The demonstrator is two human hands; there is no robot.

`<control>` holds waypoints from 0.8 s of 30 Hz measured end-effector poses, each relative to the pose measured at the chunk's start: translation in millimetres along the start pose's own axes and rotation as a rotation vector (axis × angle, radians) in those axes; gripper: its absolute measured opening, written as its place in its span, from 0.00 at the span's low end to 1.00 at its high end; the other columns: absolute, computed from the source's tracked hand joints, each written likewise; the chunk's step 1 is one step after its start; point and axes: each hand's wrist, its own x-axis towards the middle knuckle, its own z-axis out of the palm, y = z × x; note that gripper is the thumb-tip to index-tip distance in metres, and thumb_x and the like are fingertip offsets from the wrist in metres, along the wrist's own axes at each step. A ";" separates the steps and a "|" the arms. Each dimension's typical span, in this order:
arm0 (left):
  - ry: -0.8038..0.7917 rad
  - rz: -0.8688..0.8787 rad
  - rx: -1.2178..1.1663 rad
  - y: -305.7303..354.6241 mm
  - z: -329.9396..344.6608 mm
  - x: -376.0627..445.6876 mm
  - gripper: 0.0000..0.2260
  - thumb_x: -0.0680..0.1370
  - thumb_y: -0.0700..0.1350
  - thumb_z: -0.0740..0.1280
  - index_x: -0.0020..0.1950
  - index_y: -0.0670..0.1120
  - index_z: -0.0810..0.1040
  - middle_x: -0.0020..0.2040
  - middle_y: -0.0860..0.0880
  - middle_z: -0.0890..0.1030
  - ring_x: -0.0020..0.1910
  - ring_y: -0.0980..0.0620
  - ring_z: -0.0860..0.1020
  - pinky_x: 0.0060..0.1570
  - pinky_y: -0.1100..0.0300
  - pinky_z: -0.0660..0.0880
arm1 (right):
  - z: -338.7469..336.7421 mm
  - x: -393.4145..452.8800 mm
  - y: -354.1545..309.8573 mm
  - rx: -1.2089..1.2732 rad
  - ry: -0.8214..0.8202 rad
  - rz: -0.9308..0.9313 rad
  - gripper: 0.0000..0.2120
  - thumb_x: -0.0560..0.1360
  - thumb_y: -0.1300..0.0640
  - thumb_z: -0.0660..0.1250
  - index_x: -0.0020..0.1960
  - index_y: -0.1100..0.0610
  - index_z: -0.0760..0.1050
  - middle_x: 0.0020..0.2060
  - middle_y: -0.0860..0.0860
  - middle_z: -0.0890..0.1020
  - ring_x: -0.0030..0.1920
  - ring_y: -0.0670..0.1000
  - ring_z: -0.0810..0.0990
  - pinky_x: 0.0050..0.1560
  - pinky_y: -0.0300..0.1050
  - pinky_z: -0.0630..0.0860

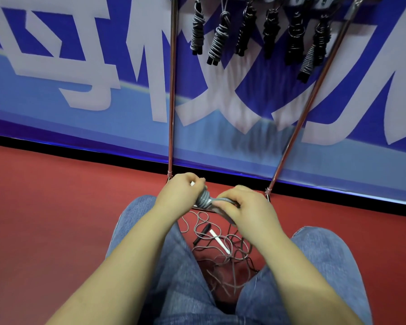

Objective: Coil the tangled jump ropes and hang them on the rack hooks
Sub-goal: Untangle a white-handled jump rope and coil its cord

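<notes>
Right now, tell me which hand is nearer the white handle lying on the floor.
Right. The right hand grips the grey coiled rope almost directly above the white handle. The left hand holds the coil's other end, further up and to the left.

Seen from above, the left hand and right hand grip a grey coiled jump rope between denim-clad knees; tangled ropes lie on the red floor below, and coiled rope bundles hang from a metal rack ahead
</notes>
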 end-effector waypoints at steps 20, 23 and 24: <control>-0.249 -0.128 -0.855 16.7 4.7 -26.5 0.14 0.81 0.46 0.58 0.37 0.46 0.75 0.21 0.51 0.61 0.17 0.58 0.54 0.21 0.71 0.50 | 17.1 -4.2 -11.9 1.573 -0.429 0.581 0.25 0.76 0.44 0.53 0.25 0.56 0.69 0.19 0.49 0.66 0.17 0.42 0.58 0.18 0.32 0.54; -0.125 -0.256 -0.869 13.9 9.2 -25.9 0.13 0.81 0.46 0.58 0.39 0.45 0.74 0.19 0.53 0.60 0.16 0.58 0.54 0.20 0.71 0.51 | 33.7 2.4 -17.8 1.441 -0.219 0.729 0.23 0.81 0.50 0.48 0.30 0.56 0.63 0.17 0.48 0.63 0.15 0.42 0.56 0.17 0.34 0.50; -0.063 -0.283 -0.830 12.2 10.2 -25.4 0.13 0.81 0.46 0.59 0.38 0.45 0.74 0.19 0.53 0.60 0.16 0.58 0.54 0.20 0.70 0.51 | 38.8 2.0 -19.4 1.300 -0.180 0.745 0.21 0.81 0.54 0.48 0.32 0.57 0.64 0.17 0.47 0.63 0.15 0.42 0.56 0.16 0.34 0.50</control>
